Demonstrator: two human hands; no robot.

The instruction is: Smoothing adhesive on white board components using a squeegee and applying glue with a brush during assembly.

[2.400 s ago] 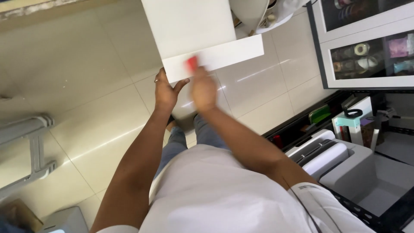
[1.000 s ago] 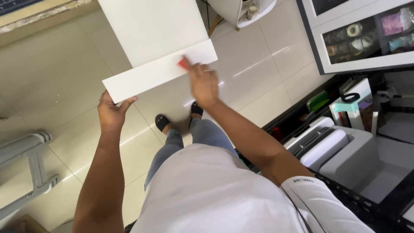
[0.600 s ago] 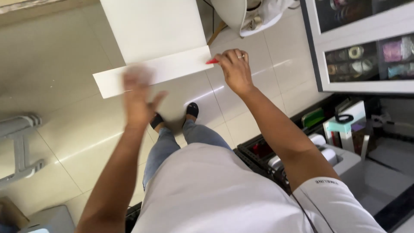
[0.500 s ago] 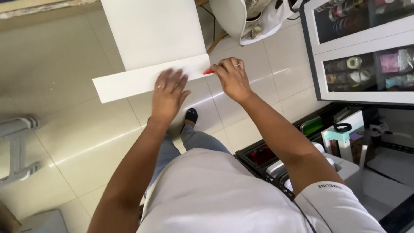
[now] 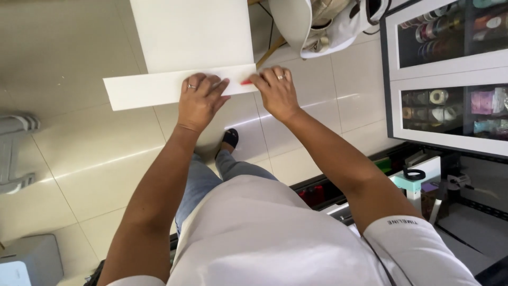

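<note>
A large white sheet hangs in front of me, and its lower part is a folded strip that sticks out to the left. My left hand lies flat on the strip near its middle, fingers spread, a ring on one finger. My right hand pinches a small red tool at the right end of the strip, also with a ring. Both hands press against the sheet, close together.
Pale floor tiles lie below, with my jeans and a dark shoe. A glass-fronted cabinet with tape rolls stands at right. A white chair holds a bag. Metal bars are at left, and machines at lower right.
My left hand came from the strip's left end to its middle and now lies flat on it. My right hand, with the red tool, moved right to the strip's right end.
</note>
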